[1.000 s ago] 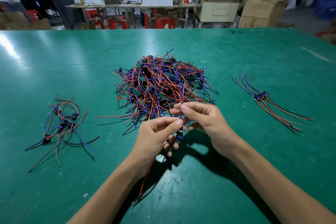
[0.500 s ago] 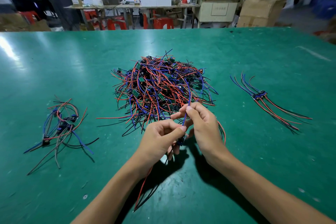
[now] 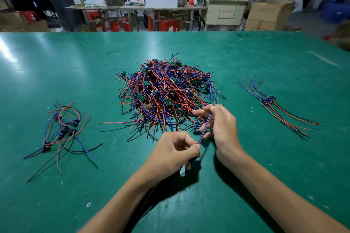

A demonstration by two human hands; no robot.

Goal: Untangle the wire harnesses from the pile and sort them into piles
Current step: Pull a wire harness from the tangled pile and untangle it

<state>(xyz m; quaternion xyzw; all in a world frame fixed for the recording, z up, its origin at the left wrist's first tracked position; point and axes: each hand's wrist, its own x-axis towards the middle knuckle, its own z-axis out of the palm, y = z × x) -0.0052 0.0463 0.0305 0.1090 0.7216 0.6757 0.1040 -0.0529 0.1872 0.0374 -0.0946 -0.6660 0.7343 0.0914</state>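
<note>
A single wire harness [image 3: 205,126], its blue and red leads running side by side, is stretched between both hands just in front of the big tangled pile [image 3: 166,92] at the middle of the green worktop [image 3: 284,62]. The right hand [image 3: 219,126] pinches the upper end of the leads, its fingers [image 3: 198,112] curled together around them at the near edge of the pile. The left hand [image 3: 174,152] holds the lower end, thumb and fingers clamped on the leads, with a thin red lead trailing from under it toward the person along the forearm. To the left, well apart from the pile, lies a loose sorted heap [image 3: 62,132] of harnesses with looping red, blue and black leads. To the right, also well apart, a tidier bundle [image 3: 270,104] lies with its connectors side by side and leads fanned out. Beyond the worktop stand red stools [image 3: 166,24], cardboard boxes [image 3: 269,15] and people at other tables.
</note>
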